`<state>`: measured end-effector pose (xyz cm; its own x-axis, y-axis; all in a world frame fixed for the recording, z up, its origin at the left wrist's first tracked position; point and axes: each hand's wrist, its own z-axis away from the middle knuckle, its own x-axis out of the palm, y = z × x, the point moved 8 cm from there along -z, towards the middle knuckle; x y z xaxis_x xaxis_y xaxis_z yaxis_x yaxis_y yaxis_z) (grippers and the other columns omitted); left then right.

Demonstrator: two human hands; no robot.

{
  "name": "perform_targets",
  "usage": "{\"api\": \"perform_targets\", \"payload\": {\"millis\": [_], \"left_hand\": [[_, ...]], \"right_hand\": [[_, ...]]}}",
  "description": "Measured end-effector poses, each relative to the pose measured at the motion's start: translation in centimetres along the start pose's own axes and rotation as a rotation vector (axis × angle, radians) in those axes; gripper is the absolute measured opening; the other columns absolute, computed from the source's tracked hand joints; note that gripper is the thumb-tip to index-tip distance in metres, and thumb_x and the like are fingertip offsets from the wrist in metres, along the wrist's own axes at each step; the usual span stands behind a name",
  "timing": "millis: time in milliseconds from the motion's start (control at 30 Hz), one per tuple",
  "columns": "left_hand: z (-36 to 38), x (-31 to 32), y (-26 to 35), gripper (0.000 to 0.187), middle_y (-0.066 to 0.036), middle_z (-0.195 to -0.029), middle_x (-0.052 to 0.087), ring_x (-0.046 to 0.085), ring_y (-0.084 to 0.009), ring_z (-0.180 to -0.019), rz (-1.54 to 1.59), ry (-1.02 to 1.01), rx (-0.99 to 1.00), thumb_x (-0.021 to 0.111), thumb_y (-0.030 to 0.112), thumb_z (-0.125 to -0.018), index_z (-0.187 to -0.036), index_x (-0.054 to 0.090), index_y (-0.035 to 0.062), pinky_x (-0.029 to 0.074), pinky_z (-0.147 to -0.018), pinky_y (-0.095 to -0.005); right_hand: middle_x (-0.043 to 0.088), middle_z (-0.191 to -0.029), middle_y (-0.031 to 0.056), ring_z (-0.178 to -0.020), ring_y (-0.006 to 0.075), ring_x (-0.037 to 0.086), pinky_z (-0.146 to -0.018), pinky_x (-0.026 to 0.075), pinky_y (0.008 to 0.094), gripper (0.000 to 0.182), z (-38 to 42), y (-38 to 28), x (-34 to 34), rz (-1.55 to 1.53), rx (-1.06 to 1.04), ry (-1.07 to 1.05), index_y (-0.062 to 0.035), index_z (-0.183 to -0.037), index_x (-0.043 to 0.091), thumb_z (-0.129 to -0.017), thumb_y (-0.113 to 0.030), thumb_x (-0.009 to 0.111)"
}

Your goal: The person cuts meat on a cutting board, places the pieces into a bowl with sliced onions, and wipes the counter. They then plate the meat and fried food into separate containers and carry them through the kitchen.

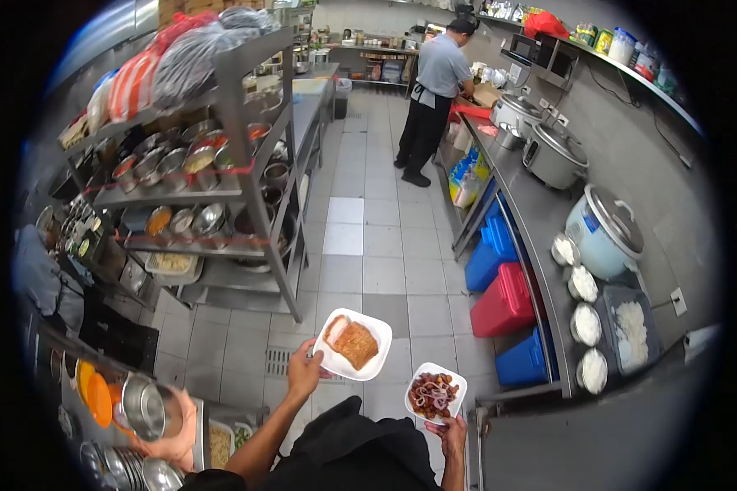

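My left hand [305, 370] grips the left edge of a white square plate [374, 322], held level over the tiled floor. On that plate lie pieces of browned, crisp-looking food [354, 346]. Lower and to the right, my right hand [450, 434] holds a smaller white bowl [460, 388] by its near edge. Dark reddish pieces topped with sliced onion rings [432, 394] fill the bowl. The two dishes are apart from each other.
A metal rack [246, 192] with many containers stands at the left. Along the right runs a steel counter [540, 233] with cookers and rice bowls [585, 324]; coloured bins [504, 299] sit below. One person [442, 69] stands at the far counter, another [45, 270] at the left edge.
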<state>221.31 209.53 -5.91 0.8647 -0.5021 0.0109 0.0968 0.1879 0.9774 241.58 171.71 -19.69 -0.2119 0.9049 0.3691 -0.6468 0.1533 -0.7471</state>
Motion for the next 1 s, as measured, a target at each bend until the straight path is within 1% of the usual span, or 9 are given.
{"api": "perform_targets", "payload": {"millis": [100,167,300,367,500,633,733,900,1000], "left_hand": [[-10.8,4.7,2.9,0.043,-0.019,-0.086,0.071,0.072,-0.0243,-0.062,-0.004,0.000,0.011,0.054,0.008,-0.099,-0.139,0.046,-0.0046,0.061,-0.054,-0.0327],[-16.5,7.9,4.3,0.043,-0.019,-0.085,0.071,0.072,-0.0239,-0.062,0.037,0.009,0.008,0.054,0.008,-0.099,-0.139,0.046,-0.0047,0.061,-0.054,-0.0328],[-29.2,11.0,5.8,0.041,-0.019,-0.084,0.071,0.072,-0.0247,-0.063,0.007,0.100,0.043,0.054,0.008,-0.099,-0.137,0.048,-0.0058,0.062,-0.055,-0.0340],[-34.6,11.8,6.1,0.040,-0.019,-0.084,0.071,0.072,-0.0257,-0.062,0.082,0.153,0.054,0.055,0.007,-0.098,-0.135,0.050,-0.0054,0.063,-0.056,-0.0345],[-44.1,11.6,10.5,0.040,-0.020,-0.085,0.071,0.073,-0.0281,-0.063,0.076,0.258,0.010,0.055,0.006,-0.098,-0.136,0.049,-0.0045,0.064,-0.055,-0.0363],[-56.0,9.7,11.0,0.041,-0.021,-0.088,0.070,0.072,-0.0296,-0.063,0.141,0.358,-0.012,0.054,0.005,-0.097,-0.136,0.048,-0.0053,0.064,-0.055,-0.0387],[-65.2,9.0,12.6,0.042,-0.023,-0.090,0.069,0.072,-0.0307,-0.064,0.159,0.465,0.015,0.052,0.007,-0.097,-0.136,0.047,-0.0061,0.064,-0.053,-0.0380],[-84.9,6.5,14.4,0.043,-0.026,-0.093,0.068,0.072,-0.0307,-0.062,0.184,0.487,0.007,0.052,0.007,-0.095,-0.135,0.047,-0.0062,0.062,-0.049,-0.0376],[-96.5,5.6,17.3,0.041,-0.020,-0.082,0.068,0.068,-0.0260,-0.052,0.151,0.515,0.042,0.053,0.012,-0.099,-0.136,0.047,-0.0046,0.057,-0.043,-0.0332]], "right_hand": [[0.065,-0.107,0.0303,-0.077,0.0455,0.073,-0.063,0.067,0.0424,0.042,-8.7,-3.8,3.4,0.003,-0.009,0.017,0.0125,-0.123,0.046,-0.083,0.001,0.046],[0.066,-0.107,0.0286,-0.077,0.0486,0.072,-0.064,0.067,0.0481,0.045,-15.4,-5.5,5.1,0.014,0.021,0.017,0.0105,-0.126,0.044,-0.082,0.000,0.047],[0.066,-0.106,0.0294,-0.077,0.0475,0.072,-0.064,0.067,0.0476,0.042,-29.2,-10.1,11.8,0.083,0.061,-0.042,0.0108,-0.123,0.045,-0.083,0.000,0.046],[0.066,-0.106,0.0303,-0.077,0.0466,0.072,-0.064,0.067,0.0464,0.039,-37.1,-13.5,16.8,0.116,0.015,-0.121,0.0113,-0.121,0.045,-0.083,0.000,0.045],[0.066,-0.105,0.0311,-0.077,0.0441,0.073,-0.062,0.067,0.0427,0.036,-50.1,-21.3,29.9,0.221,0.059,-0.272,0.0122,-0.118,0.045,-0.084,0.002,0.045],[0.065,-0.109,0.0306,-0.078,0.0434,0.073,-0.063,0.067,0.0414,0.037,-61.8,-27.6,43.3,0.333,0.048,-0.371,0.0116,-0.119,0.045,-0.084,0.001,0.045],[0.065,-0.118,0.0248,-0.081,0.0409,0.074,-0.068,0.067,0.0406,0.042,-70.3,-29.6,52.6,0.376,0.043,-0.468,0.0104,-0.126,0.047,-0.085,0.000,0.047],[0.064,-0.121,0.0242,-0.083,0.0395,0.074,-0.069,0.067,0.0406,0.043,-81.3,-30.7,65.5,0.340,0.069,-0.394,0.0101,-0.127,0.047,-0.085,0.001,0.046],[0.063,-0.122,0.0248,-0.083,0.0412,0.074,-0.068,0.067,0.0416,0.042,-86.8,-31.8,71.8,0.262,0.143,-0.338,0.0107,-0.127,0.046,-0.085,0.002,0.047]]}}
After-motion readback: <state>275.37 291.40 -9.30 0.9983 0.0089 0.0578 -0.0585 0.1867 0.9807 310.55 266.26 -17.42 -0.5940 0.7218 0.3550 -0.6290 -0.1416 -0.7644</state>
